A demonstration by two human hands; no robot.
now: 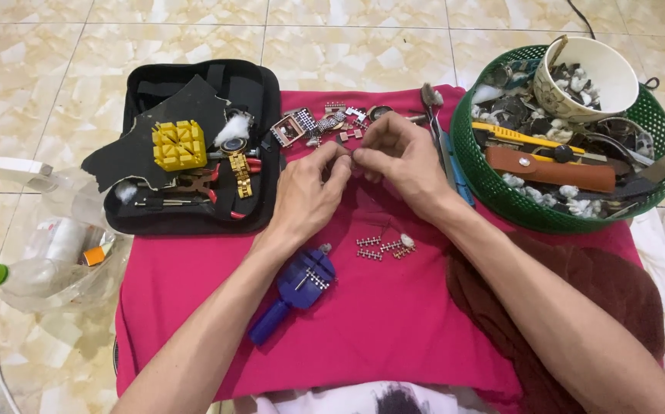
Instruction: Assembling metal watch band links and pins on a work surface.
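Both hands meet over the far middle of a pink cloth [394, 322]. My left hand [307, 192] and my right hand [398, 157] pinch something very small between their fingertips; it is too tiny to make out. Just beyond the fingers lie a silver watch and bracelet pieces [319, 124]. Several loose metal links [384, 247] lie on the cloth below my hands. A blue link-removal tool [296, 290] rests near my left forearm.
An open black tool case [194, 146] at the left holds a yellow block [178, 144] and a gold watch band. A green basket [493, 180] at the right holds tools, a brown strap and a white cup [587, 77]. Tweezers [440, 138] lie beside the basket. Plastic bottles [41, 261] sit on the tiled floor.
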